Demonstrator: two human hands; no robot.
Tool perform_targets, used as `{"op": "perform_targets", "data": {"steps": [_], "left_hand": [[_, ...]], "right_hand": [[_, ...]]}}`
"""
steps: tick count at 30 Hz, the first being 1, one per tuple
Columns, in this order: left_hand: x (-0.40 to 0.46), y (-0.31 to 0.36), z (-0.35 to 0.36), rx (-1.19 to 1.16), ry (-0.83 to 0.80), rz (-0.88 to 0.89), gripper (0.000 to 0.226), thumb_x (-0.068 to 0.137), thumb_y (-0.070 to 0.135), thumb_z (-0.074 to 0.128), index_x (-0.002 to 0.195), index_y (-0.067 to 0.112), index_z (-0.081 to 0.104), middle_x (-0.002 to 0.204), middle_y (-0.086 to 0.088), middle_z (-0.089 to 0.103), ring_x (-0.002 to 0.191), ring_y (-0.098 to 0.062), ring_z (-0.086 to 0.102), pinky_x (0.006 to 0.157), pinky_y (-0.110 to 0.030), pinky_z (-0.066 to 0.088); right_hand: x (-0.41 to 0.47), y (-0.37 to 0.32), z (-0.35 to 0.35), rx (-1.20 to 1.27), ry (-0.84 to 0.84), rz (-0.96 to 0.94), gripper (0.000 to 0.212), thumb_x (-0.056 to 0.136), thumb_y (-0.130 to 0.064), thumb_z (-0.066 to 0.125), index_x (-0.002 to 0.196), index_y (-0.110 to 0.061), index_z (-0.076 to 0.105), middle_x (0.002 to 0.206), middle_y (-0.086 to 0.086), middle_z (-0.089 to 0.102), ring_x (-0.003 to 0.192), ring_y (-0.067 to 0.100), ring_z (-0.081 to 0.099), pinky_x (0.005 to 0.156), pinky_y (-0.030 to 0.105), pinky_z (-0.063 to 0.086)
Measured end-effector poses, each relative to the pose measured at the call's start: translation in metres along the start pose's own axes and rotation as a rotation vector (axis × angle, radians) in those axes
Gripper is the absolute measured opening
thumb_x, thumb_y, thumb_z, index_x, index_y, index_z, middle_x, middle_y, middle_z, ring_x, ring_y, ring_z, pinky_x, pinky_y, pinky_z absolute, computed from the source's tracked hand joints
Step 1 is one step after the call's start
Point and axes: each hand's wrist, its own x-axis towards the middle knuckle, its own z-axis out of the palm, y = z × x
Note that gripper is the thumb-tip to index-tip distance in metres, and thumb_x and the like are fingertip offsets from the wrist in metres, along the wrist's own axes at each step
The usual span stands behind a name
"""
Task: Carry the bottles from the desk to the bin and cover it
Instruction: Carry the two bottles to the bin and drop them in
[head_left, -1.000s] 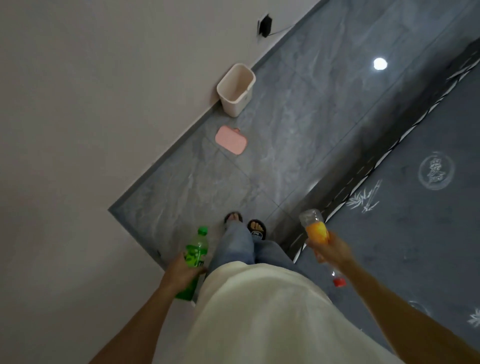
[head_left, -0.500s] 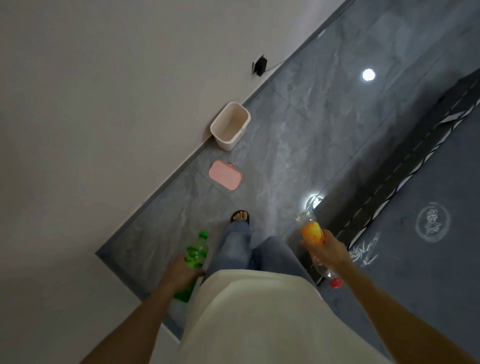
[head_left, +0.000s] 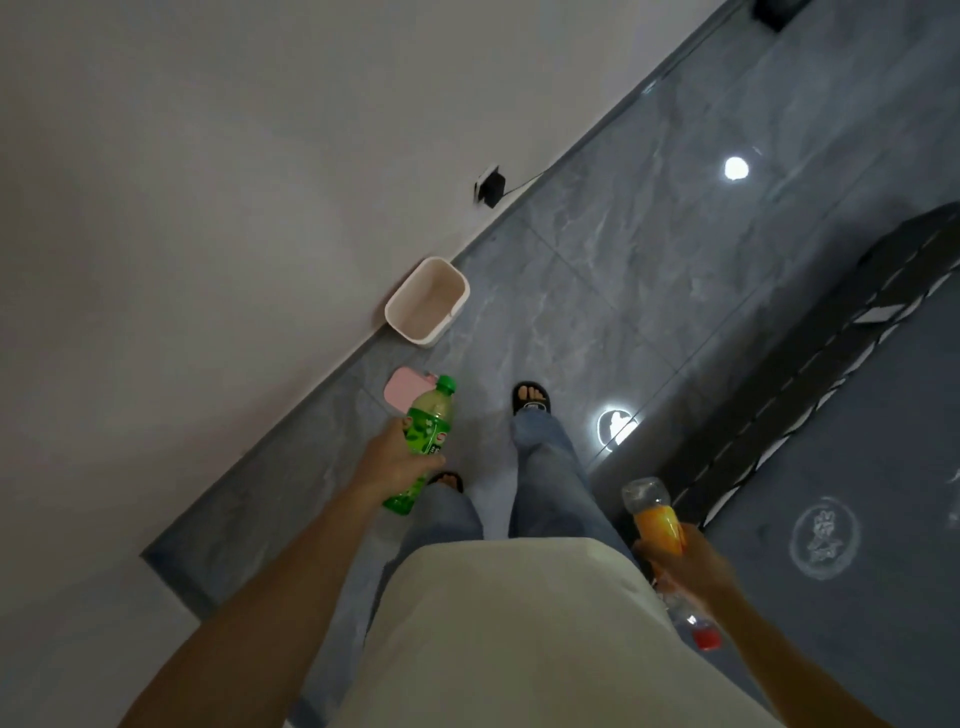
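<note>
**Two bottles in hand, open bin by the wall**

The left hand (head_left: 392, 462) is wrapped round the middle of a green plastic bottle (head_left: 423, 441), fingers curled closed on its printed label. The bottle tilts forward, its green screw cap pointing toward the wall; the upper part is translucent and pale, the lower part a saturated green.

The right hand (head_left: 688, 566) is closed round a clear plastic bottle (head_left: 657, 519) held upside down: the rounded, ribbed base points up and forward, an orange liquid fills the part just above the fingers, and a red cap (head_left: 707, 639) shows below the wrist. The neck between is blurred.

The bin (head_left: 427, 301) stands on the floor against the skirting of a plain matt wall (head_left: 208, 208). It is a pale, smooth-sided rectangular tub with rounded corners, open at the top, its inside bare as far as can be seen. Its lid (head_left: 408, 387), a flat pink rounded rectangle, lies on the floor near the bin, partly hidden behind the green bottle's top.

The floor (head_left: 623, 260) is glossy grey stone-patterned tile with pale veining and bright light reflections. To the right lies a dark rug (head_left: 857, 467) with a striped border and faint white motifs. The person wears loose blue jeans, black open-toed sandals and a cream top.
</note>
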Motion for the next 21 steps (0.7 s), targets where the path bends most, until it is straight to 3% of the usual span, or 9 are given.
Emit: {"op": "perform_targets", "data": {"steps": [5,7,9,12,17,21], "left_hand": [[0.004,0.022,0.023,-0.059,0.047,-0.098,0.037,0.075,0.027,0.086,0.103,0.017,0.063,0.102,-0.011,0.069,0.099,-0.032,0.067,0.079,-0.038,0.053],[-0.002,0.018,0.033,-0.144,0.055,-0.181,0.054,0.076,0.022,0.088,0.120,0.005,0.062,0.115,-0.018,0.066,0.109,-0.038,0.064,0.095,-0.048,0.052],[-0.012,0.008,0.041,-0.193,0.053,-0.289,0.077,0.074,0.025,0.089,0.137,0.003,0.051,0.127,-0.017,0.061,0.117,-0.038,0.060,0.100,-0.045,0.048],[-0.026,-0.015,0.054,-0.245,0.038,-0.441,0.088,0.073,0.032,0.089,0.143,0.008,0.041,0.123,-0.013,0.059,0.105,-0.029,0.058,0.089,-0.036,0.046],[-0.029,-0.043,0.071,-0.325,0.006,-0.528,0.086,0.071,0.034,0.091,0.138,0.009,0.043,0.109,-0.007,0.057,0.094,-0.024,0.058,0.078,-0.032,0.044],[-0.001,-0.048,0.069,-0.416,0.037,-0.501,0.080,0.071,0.038,0.091,0.131,0.016,0.043,0.104,0.001,0.057,0.088,-0.016,0.058,0.072,-0.029,0.044]], "right_hand": [[0.055,-0.053,-0.083,-0.168,-0.023,-0.069,0.057,0.078,-0.056,0.076,0.115,-0.016,0.059,0.090,0.007,0.072,0.083,0.027,0.070,0.082,0.043,0.057],[0.072,-0.085,-0.108,-0.231,-0.040,-0.115,0.054,0.080,-0.057,0.073,0.114,-0.017,0.059,0.092,0.008,0.073,0.084,0.029,0.070,0.081,0.040,0.056],[0.084,-0.124,-0.126,-0.287,-0.047,-0.167,0.055,0.082,-0.055,0.070,0.117,-0.014,0.060,0.093,0.009,0.071,0.084,0.030,0.068,0.075,0.034,0.050],[0.096,-0.182,-0.132,-0.285,-0.092,-0.231,0.058,0.079,-0.055,0.076,0.114,-0.012,0.062,0.080,0.002,0.068,0.067,0.015,0.064,0.059,0.024,0.043],[0.105,-0.265,-0.120,-0.309,-0.167,-0.353,0.063,0.069,-0.066,0.068,0.118,-0.029,0.057,0.083,-0.006,0.072,0.065,0.010,0.068,0.050,0.023,0.045],[0.119,-0.318,-0.086,-0.379,-0.212,-0.434,0.068,0.076,-0.061,0.074,0.128,-0.024,0.049,0.089,-0.002,0.069,0.067,0.007,0.066,0.055,0.021,0.044]]}}
